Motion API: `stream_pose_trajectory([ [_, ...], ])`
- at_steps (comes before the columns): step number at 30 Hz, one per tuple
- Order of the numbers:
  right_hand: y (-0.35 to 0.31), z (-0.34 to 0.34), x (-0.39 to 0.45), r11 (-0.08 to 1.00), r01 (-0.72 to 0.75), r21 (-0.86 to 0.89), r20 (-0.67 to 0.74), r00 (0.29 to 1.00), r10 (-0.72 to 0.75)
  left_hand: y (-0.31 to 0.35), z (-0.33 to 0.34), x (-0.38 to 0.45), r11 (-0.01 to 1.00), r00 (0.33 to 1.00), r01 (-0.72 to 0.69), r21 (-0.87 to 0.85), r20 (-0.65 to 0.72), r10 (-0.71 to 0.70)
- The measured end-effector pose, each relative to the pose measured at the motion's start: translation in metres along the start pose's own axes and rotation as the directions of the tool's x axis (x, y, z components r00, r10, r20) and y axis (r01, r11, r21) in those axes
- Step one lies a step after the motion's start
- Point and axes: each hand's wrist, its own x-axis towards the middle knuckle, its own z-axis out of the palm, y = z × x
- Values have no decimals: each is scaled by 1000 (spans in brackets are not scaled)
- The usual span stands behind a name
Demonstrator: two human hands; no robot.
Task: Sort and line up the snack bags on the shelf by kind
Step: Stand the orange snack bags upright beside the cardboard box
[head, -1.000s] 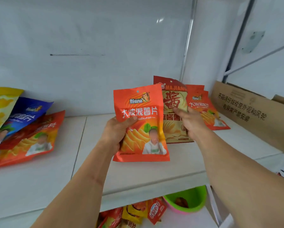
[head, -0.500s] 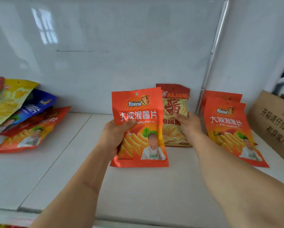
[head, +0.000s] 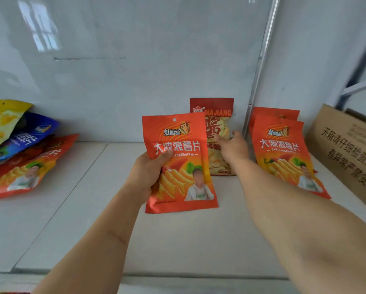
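Two bare forearms and hands (head: pixel 230 148), no sleeves.

- The orange bag (head: pixel 181 164) in the left hand (head: pixel 149 172) is showing big white characters "大波浪薯片", with part of a Latin line, "angShuPian", under them.
- The same characters are standing on the front orange bag (head: pixel 283 153) near the right end of the shelf (head: pixel 177 240).
- The dark red bag (head: pixel 215 128) leaning at the back edge is reading "MAJIANG" and a big "酱".
- The cardboard box (head: pixel 347 153) at the right edge is carrying printed Chinese lines, beginning "开箱请仔细检查".
- The blue bag (head: pixel 27 134) at the left edge is showing characters too tilted to read surely.
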Motion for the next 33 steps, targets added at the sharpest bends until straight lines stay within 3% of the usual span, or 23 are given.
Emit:
stream_pose_trajectory([
  [5,-8,-23,-32,963,172,-206,-2,984,-177,0,12,-9,1000,999,15,8,35,-16],
  [15,38,-130,-89,811,302,-502,-70,920,-386,-26,85,-46,998,994,32,46,104,-36],
  [23,119,-219,-100,788,303,-537,-16,930,-368,-64,198,-69,994,1000,-7,108,6,7],
  [30,152,-233,-98,884,264,-386,72,964,-256,-72,257,-70,957,987,-74,280,-115,110],
  [33,150,-232,-93,876,259,-407,61,965,-256,-69,265,-64,915,973,-77,396,-169,155],
])
